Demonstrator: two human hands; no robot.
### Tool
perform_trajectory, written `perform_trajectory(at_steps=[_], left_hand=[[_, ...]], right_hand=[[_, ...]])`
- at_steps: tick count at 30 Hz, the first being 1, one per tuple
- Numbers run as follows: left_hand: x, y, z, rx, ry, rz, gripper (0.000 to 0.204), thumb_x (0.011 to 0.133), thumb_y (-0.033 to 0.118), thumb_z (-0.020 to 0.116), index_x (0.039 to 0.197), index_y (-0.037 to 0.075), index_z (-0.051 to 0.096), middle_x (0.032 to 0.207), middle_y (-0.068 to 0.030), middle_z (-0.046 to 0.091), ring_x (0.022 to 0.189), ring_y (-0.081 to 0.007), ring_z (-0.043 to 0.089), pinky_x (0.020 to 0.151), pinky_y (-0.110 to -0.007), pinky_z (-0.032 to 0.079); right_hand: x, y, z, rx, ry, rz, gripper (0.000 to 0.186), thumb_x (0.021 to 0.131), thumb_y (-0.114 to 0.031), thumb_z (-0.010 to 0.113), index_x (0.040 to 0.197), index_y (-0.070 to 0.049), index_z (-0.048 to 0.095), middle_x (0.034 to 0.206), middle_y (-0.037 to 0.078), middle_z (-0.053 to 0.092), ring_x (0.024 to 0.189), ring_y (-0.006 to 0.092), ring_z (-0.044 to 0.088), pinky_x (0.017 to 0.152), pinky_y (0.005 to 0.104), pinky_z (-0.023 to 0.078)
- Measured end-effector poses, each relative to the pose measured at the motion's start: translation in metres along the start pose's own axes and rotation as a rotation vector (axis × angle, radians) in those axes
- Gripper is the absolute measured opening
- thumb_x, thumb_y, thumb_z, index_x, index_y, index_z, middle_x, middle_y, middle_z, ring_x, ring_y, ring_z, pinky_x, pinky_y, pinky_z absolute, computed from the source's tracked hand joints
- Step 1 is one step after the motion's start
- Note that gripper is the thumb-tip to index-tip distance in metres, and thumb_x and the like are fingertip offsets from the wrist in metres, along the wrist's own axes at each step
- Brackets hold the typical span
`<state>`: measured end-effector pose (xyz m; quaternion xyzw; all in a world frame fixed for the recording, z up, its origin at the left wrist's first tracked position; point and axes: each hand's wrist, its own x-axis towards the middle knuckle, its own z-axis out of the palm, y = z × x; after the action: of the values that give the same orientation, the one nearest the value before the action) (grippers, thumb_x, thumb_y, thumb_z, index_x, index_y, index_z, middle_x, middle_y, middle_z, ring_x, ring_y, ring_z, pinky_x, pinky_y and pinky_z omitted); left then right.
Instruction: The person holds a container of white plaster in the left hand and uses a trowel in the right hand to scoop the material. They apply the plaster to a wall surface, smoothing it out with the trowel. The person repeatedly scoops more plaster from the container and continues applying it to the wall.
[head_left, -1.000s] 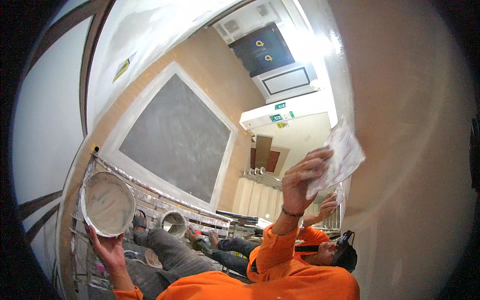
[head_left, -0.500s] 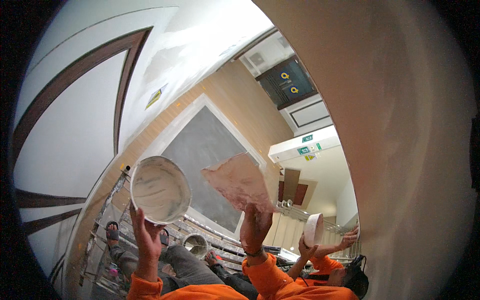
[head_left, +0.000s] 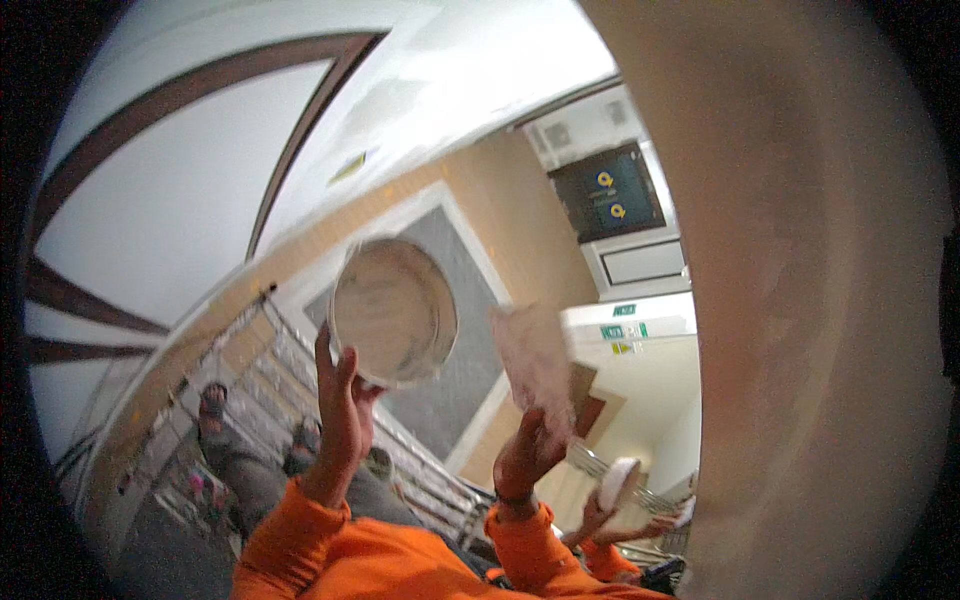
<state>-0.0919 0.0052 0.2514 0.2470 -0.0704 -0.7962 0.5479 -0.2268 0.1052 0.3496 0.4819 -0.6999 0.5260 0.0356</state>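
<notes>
My left hand [head_left: 345,420] grips the rim of a round, shallow pan [head_left: 393,315] from below, and the pan's pale, dusty inside faces the view. In my right hand [head_left: 525,460] is a flat, squarish, plaster-smeared spreader [head_left: 533,350], held at its lower end and blurred by motion. It stands between the pan and the large beige wall surface [head_left: 800,250] on the right, apart from both. How much plaster is in the pan cannot be made out. Both my arms wear orange sleeves.
A metal scaffold [head_left: 290,370] with slatted planks and rails lies below. At the lower right, a co-worker's hand [head_left: 597,517] holds a white round pan [head_left: 620,483]; their other hand reaches toward the wall. Beyond are a grey floor panel [head_left: 440,250] and dark doors [head_left: 607,193].
The pan in my left hand has moved up and to the right. My right hand has carried the spreader rightward and tilted it more upright. The whole view has shifted too.
</notes>
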Motion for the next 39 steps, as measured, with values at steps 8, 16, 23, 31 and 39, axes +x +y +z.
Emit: perform_trajectory(at_steps=[8, 16, 23, 31, 39], left_hand=[[-0.027, 0.023, 0.028, 0.001, -0.047, 0.021, 0.07, 0.09, 0.041, 0.06, 0.147, 0.017, 0.025, 0.142, -0.0126, 0.039, 0.128, -0.0324, 0.045, 0.094, -0.051, 0.051], [-0.039, 0.015, 0.038, 0.011, -0.035, 0.017, 0.076, 0.091, 0.038, 0.062, 0.148, 0.015, 0.017, 0.14, -0.0157, 0.041, 0.123, -0.0302, 0.051, 0.087, -0.045, 0.056], [-0.033, 0.022, 0.037, -0.054, -0.041, 0.101, 0.068, 0.095, 0.028, 0.056, 0.148, 0.014, 0.016, 0.138, -0.0178, 0.043, 0.12, -0.0295, 0.054, 0.083, -0.041, 0.059], [-0.023, 0.061, 0.006, -0.182, 0.037, 0.172, 0.062, 0.097, 0.038, 0.05, 0.147, 0.017, 0.021, 0.14, -0.0124, 0.041, 0.119, -0.0305, 0.055, 0.089, -0.048, 0.055], [-0.021, 0.081, 0.003, 0.031, 0.082, 0.178, 0.061, 0.097, 0.035, 0.052, 0.146, 0.014, 0.022, 0.135, -0.0168, 0.046, 0.116, -0.0291, 0.057, 0.083, -0.043, 0.059]], right_hand=[[0.006, -0.02, 0.0, 0.138, 0.152, 0.038, 0.046, 0.094, -0.029, 0.063, 0.122, 0.006, 0.054, 0.124, 0.014, 0.059, 0.11, 0.0238, 0.057, 0.096, 0.0374, 0.044], [-0.002, -0.021, -0.001, -0.151, -0.178, -0.268, 0.033, 0.1, -0.018, 0.05, 0.116, 0.009, 0.06, 0.123, 0.022, 0.062, 0.114, 0.0309, 0.06, 0.1, 0.0404, 0.043], [0.004, 0.009, 0.004, -0.305, -0.367, -0.315, 0.03, 0.098, -0.006, 0.045, 0.123, 0.001, 0.06, 0.128, 0.02, 0.059, 0.121, 0.0341, 0.056, 0.1, 0.0408, 0.045], [-0.011, 0.04, 0.009, -0.371, -0.445, 0.013, 0.029, 0.099, -0.014, 0.049, 0.123, -0.002, 0.06, 0.117, 0.021, 0.064, 0.106, 0.0292, 0.065, 0.089, 0.0353, 0.049], [0.014, -0.02, 0.04, -0.291, -0.435, -0.302, 0.031, 0.094, -0.002, 0.05, 0.124, -0.003, 0.058, 0.122, 0.018, 0.063, 0.105, 0.0312, 0.065, 0.09, 0.0376, 0.051]])
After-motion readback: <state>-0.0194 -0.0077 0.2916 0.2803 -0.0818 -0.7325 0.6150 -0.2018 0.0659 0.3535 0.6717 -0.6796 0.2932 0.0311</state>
